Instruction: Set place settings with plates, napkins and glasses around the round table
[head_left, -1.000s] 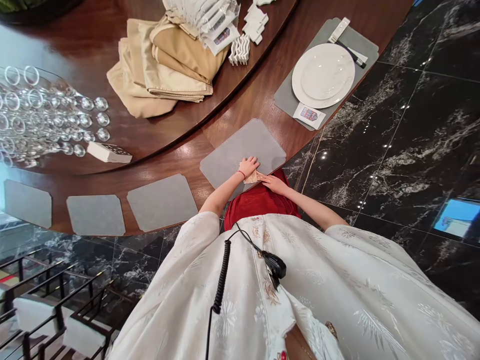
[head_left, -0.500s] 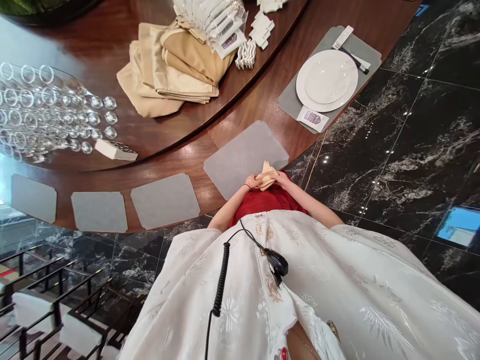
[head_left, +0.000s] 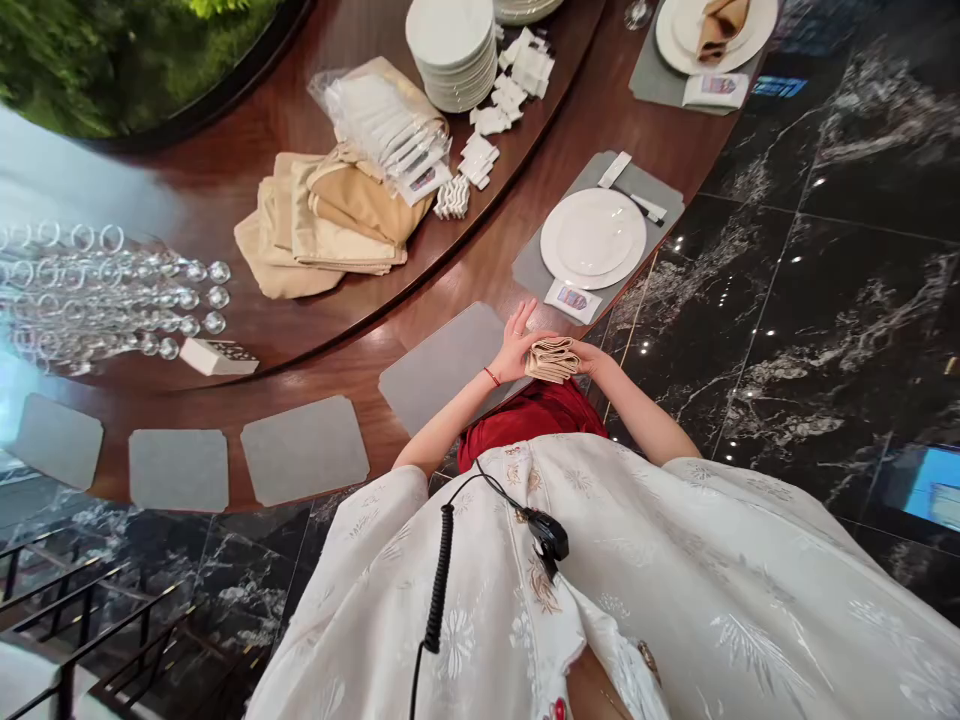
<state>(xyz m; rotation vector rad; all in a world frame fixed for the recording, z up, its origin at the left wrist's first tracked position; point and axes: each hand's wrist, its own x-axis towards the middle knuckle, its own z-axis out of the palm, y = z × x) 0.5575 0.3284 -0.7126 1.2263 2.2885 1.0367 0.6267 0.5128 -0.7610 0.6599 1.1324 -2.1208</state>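
Observation:
Between my two hands is a beige cloth napkin, gathered into a narrow stack of pleats. My left hand pinches its left side, with some fingers stretched up and away from the cloth. On the other side my right hand grips the pleats, its fingers partly hidden behind them. Both hands are in front of my body, over the table's edge. Just beyond them lies a grey placemat, and to the upper right a white plate rests on another placemat.
Folded beige napkins, a stack of white plates, packaged wipes and white rests sit on the raised round centre. Rows of glasses lie at left. A set place with a folded napkin is at upper right.
The napkin has gone from a loosely bunched shape to a compact pleated stack. My left hand's fingers have spread upward. The view has shifted, showing more of the table's far side.

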